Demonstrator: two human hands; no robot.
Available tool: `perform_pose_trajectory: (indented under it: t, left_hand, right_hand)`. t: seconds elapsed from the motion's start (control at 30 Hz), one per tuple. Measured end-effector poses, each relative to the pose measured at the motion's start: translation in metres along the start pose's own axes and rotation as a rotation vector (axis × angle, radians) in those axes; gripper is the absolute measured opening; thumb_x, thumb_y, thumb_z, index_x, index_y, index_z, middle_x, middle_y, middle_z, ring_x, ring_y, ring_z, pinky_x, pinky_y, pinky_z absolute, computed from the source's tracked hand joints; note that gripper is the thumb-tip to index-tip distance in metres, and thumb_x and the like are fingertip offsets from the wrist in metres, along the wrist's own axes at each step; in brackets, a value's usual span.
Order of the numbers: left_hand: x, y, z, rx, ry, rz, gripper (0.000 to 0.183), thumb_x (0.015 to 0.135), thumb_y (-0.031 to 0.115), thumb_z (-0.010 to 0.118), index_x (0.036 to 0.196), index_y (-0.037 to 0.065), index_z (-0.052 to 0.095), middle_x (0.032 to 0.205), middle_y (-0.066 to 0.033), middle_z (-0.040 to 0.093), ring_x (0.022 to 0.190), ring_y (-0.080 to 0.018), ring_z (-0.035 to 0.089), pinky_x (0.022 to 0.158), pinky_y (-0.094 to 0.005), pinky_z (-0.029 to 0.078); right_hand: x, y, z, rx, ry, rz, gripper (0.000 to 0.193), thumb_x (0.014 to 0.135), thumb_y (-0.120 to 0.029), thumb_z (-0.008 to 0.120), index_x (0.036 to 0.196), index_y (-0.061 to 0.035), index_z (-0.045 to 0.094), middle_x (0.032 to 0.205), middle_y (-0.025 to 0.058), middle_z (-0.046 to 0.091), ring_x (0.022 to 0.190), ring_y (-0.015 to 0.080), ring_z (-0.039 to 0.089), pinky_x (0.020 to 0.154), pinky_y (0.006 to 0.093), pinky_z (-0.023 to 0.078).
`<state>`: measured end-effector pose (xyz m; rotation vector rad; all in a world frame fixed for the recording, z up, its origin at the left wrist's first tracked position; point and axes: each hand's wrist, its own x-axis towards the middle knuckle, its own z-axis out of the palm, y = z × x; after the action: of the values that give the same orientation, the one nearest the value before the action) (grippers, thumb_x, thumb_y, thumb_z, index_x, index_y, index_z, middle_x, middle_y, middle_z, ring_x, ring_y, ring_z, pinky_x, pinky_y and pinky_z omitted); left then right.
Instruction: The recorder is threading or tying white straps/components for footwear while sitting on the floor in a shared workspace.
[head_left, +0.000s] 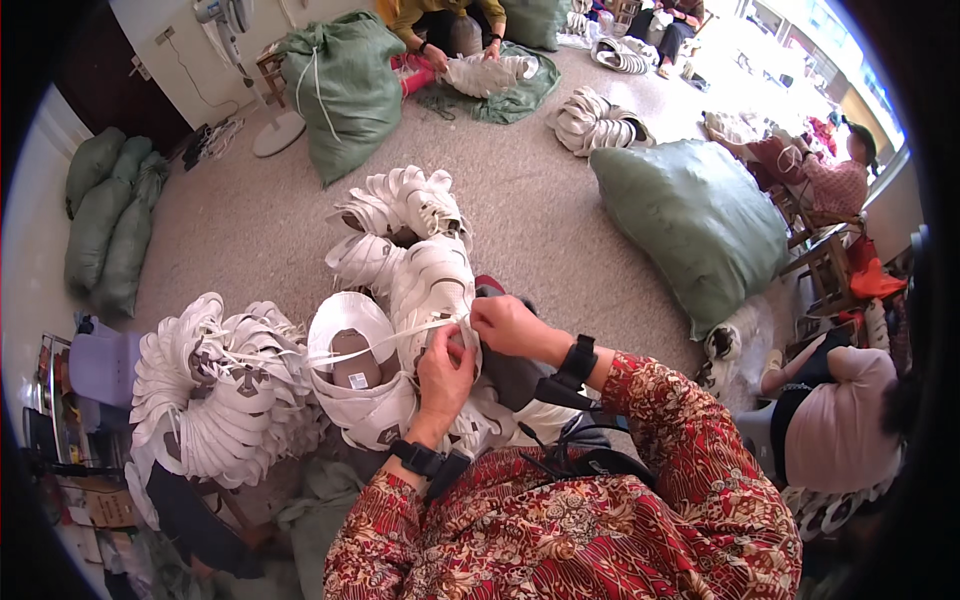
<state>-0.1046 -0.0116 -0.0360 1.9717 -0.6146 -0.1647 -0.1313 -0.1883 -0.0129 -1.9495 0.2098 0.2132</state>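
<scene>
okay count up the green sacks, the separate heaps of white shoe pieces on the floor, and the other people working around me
Green sacks: 5 (tied one, big one, flattened one, far one, leaning pile counted once)
White shoe-piece heaps: 5, centre, left
Other people: 4
Total: 14

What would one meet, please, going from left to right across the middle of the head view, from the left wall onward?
Stacked green sacks → ring of white shoe uppers → left hand → right hand → big green sack → person in pink.
</scene>
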Motion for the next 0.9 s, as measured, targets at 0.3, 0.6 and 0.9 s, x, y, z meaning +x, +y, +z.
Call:
perform_pose_trajectory:
  t: [0.3,0.6,0.9]
  left_hand:
    - [-0.002,0.004,-0.005,-0.214,-0.101,-0.140,0.029,0.090,0.004,0.065,0.117,-0.002,0.058,0.071,-0.0065,0.063,0.053,-0.0150,0.061,0.048,-0.0298,0.048]
    - [0.000,-0.004,-0.015,-0.290,-0.184,-0.189,0.029,0.099,0.004,0.045,0.123,-0.005,0.058,0.083,-0.0118,0.066,0.057,-0.0184,0.066,0.053,-0.0290,0.055]
    - [-0.002,0.008,-0.015,-0.078,-0.116,-0.113,0.020,0.100,0.010,0.054,0.107,-0.003,0.066,0.077,-0.0078,0.068,0.057,-0.0149,0.066,0.051,-0.0290,0.054]
  right_hand:
    - [0.001,0.017,0.015,-0.349,0.360,-0.438,0.014,0.088,-0.012,0.057,0.084,0.0005,0.053,0.072,0.0256,0.061,0.072,0.0471,0.061,0.061,0.0541,0.047]
    - [-0.013,-0.002,0.019,-0.556,0.197,-0.286,0.034,0.089,-0.028,0.054,0.074,0.0012,0.061,0.069,0.0242,0.063,0.066,0.0442,0.063,0.062,0.0514,0.049]
    - [-0.010,0.002,0.027,-0.558,0.177,-0.333,0.024,0.084,-0.023,0.058,0.078,-0.0003,0.062,0.074,0.0227,0.065,0.072,0.0425,0.065,0.064,0.0508,0.050]
